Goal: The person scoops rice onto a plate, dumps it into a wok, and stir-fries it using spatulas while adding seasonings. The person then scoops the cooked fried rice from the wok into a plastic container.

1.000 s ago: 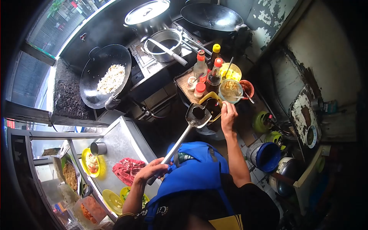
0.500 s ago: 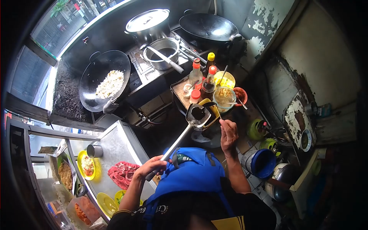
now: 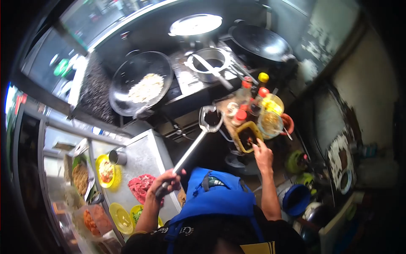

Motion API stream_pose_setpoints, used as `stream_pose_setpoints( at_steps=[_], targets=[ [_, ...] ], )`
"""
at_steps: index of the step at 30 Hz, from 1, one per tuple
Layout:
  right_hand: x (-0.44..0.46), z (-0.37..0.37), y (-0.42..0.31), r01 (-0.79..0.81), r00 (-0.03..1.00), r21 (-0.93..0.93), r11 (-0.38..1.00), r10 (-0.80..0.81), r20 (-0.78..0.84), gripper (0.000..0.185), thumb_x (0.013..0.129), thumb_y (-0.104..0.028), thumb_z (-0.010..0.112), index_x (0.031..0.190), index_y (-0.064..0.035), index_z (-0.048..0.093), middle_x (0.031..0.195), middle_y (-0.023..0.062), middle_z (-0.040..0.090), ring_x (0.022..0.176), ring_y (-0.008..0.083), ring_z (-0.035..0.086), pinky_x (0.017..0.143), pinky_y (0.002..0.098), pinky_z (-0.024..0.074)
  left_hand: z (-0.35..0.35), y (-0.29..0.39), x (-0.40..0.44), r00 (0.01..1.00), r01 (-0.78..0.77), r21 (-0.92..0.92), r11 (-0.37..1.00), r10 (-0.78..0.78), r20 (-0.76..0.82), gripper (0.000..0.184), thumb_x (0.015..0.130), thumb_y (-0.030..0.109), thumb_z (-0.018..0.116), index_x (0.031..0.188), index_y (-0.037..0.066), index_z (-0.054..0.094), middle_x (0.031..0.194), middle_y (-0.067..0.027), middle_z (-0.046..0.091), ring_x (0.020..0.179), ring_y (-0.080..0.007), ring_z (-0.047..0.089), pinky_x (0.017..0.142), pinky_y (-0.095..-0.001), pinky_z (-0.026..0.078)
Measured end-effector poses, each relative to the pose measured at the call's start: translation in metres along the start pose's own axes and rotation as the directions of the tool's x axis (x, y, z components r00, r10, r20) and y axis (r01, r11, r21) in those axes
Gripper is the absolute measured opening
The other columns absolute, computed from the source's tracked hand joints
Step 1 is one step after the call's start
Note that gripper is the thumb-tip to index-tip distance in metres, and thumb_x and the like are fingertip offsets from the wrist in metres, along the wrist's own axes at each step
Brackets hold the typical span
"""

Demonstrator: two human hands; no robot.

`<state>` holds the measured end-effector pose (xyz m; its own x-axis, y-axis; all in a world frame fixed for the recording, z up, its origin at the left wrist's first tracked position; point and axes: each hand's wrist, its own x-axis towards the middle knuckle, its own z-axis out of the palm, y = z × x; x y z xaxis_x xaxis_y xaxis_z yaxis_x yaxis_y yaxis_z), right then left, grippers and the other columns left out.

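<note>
My left hand (image 3: 168, 184) is closed around the grey handle end of a long metal wok spatula (image 3: 190, 151). Its scooped head, holding dark sauce (image 3: 212, 119), points forward, left of the small table. My right hand (image 3: 263, 155) pinches the thin handle of what looks like a spoon, mostly hidden, at the rim of a yellow square tub (image 3: 239, 143) of dark sauce. Behind the tub stand a red-capped jar (image 3: 239, 117), sauce bottles (image 3: 246, 86), a clear tub (image 3: 270, 123) and a red bowl (image 3: 288, 123).
Pale chopped food lies in the left wok (image 3: 120, 97). A pot (image 3: 207, 76) with a ladle across it, a lidded stockpot (image 3: 196, 25) and another wok (image 3: 262, 42) are on the stove. At left, a metal counter (image 3: 146, 154) bears a red cloth (image 3: 141, 186) and yellow plates (image 3: 121, 218).
The spatula's head has moved left, away from above the yellow tub. My right hand has reached forward to the tub. The whole view has shifted and blurred.
</note>
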<state>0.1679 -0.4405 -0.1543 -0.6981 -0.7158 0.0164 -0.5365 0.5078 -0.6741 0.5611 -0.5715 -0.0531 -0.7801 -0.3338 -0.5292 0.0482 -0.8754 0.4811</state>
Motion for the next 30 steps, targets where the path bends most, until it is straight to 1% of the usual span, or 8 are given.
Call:
stream_pose_setpoints(
  at_steps=[3,7,8,14,20,22,24,30],
  targets=[
    [-0.002,-0.013,-0.03,-0.039,0.999,0.143,0.989,0.038,0.008,0.029,0.092,-0.022,0.059,0.116,-0.0057,0.064,0.074,0.022,0.065,0.072,0.0363,0.067,0.063,0.0426,0.0491,0.005,0.057,0.002,0.939,-0.322,0.217,0.921,0.341,-0.052,0.048,0.085,0.026,0.059,0.119,-0.005,0.045,0.069,0.0,0.05,0.049,-0.0076,0.05,0.05,-0.0233,0.039],
    [0.007,0.0,-0.062,0.149,0.983,0.135,0.98,-0.161,0.083,0.024,0.093,-0.015,0.057,0.111,-0.0013,0.065,0.099,0.0237,0.067,0.091,0.0373,0.066,0.077,0.0404,0.052,-0.022,0.121,0.058,0.657,-0.421,0.553,0.719,0.662,-0.36,0.045,0.084,0.005,0.058,0.124,0.003,0.038,0.112,-0.0106,0.057,0.086,-0.0179,0.066,0.068,-0.0291,0.055],
    [0.01,0.008,-0.078,0.282,0.955,0.164,0.945,-0.292,0.046,0.023,0.093,-0.015,0.058,0.111,-0.002,0.065,0.098,0.0219,0.067,0.091,0.0371,0.066,0.077,0.0407,0.0518,-0.04,0.131,0.076,0.566,-0.455,0.591,0.666,0.729,-0.385,0.027,0.087,0.008,0.054,0.11,0.003,0.041,0.107,-0.0096,0.055,0.072,-0.0145,0.064,0.057,-0.0268,0.055],
    [0.042,0.072,-0.189,0.39,0.757,0.463,0.796,-0.563,0.33,0.019,0.091,-0.014,0.061,0.107,-0.0078,0.067,0.09,0.0148,0.067,0.074,0.0256,0.065,0.066,0.0319,0.0503,-0.072,0.175,0.136,0.235,-0.588,0.576,0.568,0.802,-0.55,0.031,0.098,0.036,0.051,0.101,0.006,0.045,0.081,-0.0028,0.053,0.043,-0.0058,0.044,0.036,-0.022,0.036],
    [0.091,0.149,-0.316,0.56,0.587,0.559,0.612,-0.769,0.253,0.022,0.095,-0.019,0.057,0.112,-0.0085,0.065,0.101,0.0107,0.063,0.091,0.024,0.059,0.084,0.0343,0.0448,-0.064,0.192,0.176,0.237,-0.848,0.282,0.449,0.796,-0.556,0.032,0.099,0.029,0.05,0.116,0.005,0.037,0.099,-0.0101,0.056,0.065,-0.0117,0.056,0.063,-0.0266,0.052],
    [0.1,0.175,-0.339,0.082,0.65,0.652,0.754,-0.536,0.538,0.03,0.099,-0.023,0.051,0.125,-0.009,0.055,0.103,0.011,0.062,0.094,0.0186,0.058,0.084,0.0314,0.0461,-0.063,0.201,0.177,0.327,-0.896,0.101,0.433,0.796,-0.51,0.035,0.098,0.025,0.053,0.119,0.004,0.035,0.1,-0.0108,0.057,0.072,-0.0134,0.059,0.07,-0.0288,0.053],
    [0.112,0.199,-0.348,0.08,0.595,0.713,0.697,-0.607,0.527,0.04,0.1,-0.02,0.045,0.136,-0.0075,0.034,0.104,0.014,0.061,0.091,0.0179,0.06,0.076,0.0312,0.0492,-0.06,0.208,0.171,0.463,-0.849,0.049,0.525,0.787,-0.408,0.044,0.095,0.025,0.059,0.123,0.006,0.03,0.101,-0.0105,0.058,0.081,-0.015,0.062,0.067,-0.0279,0.054],
    [0.137,0.191,-0.371,0.02,0.637,0.596,0.803,-0.47,0.611,0.044,0.097,-0.017,0.048,0.138,-0.0089,0.035,0.075,-0.0028,0.05,0.054,0.0037,0.041,0.047,0.0192,0.0348,-0.054,0.218,0.158,0.582,-0.775,0.09,0.626,0.762,-0.285,0.049,0.096,0.031,0.059,0.132,0.006,0.037,0.12,-0.0094,0.056,0.104,-0.0141,0.058,0.082,-0.0292,0.049]
  ],
)
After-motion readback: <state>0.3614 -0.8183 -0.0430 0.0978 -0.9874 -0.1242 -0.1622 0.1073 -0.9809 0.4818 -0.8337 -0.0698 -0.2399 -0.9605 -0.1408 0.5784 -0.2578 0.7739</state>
